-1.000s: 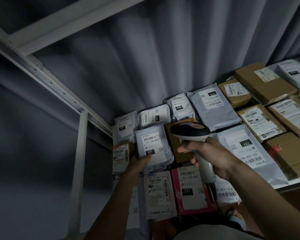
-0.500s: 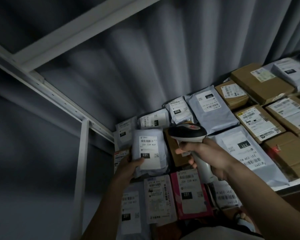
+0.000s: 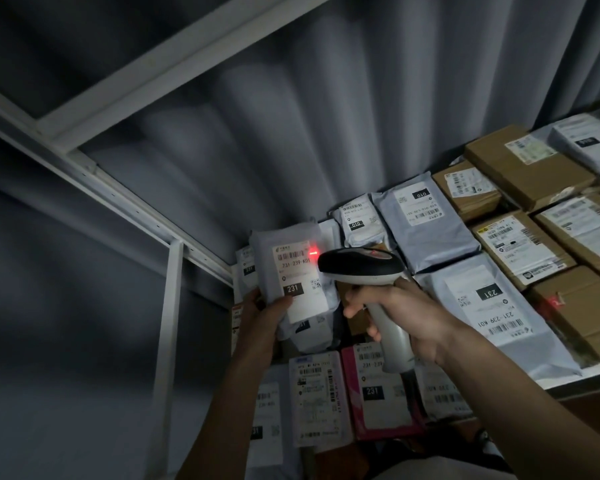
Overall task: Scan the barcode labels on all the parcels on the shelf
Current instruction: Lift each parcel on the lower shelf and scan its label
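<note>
In the head view, the left hand (image 3: 262,318) holds a grey parcel (image 3: 291,268) tilted up above the shelf's left end, thumb curled over the lower part of its label (image 3: 297,277) and the other fingers hidden behind the bag. The right hand (image 3: 400,315) is wrapped around the grip of the scanner (image 3: 361,266), whose head sits just beside the label's right edge. The red scan spot (image 3: 313,252) falls at the right end of the barcode rather than across it, so in my judgement the read could fail or miss; the head is very close, and the soft bag could sag in a one-handed hold. The thumb lies below the barcode and does not cover it. More parcels, among them a pink parcel (image 3: 354,396), lie along the shelf (image 3: 568,388) near its front edge.
</note>
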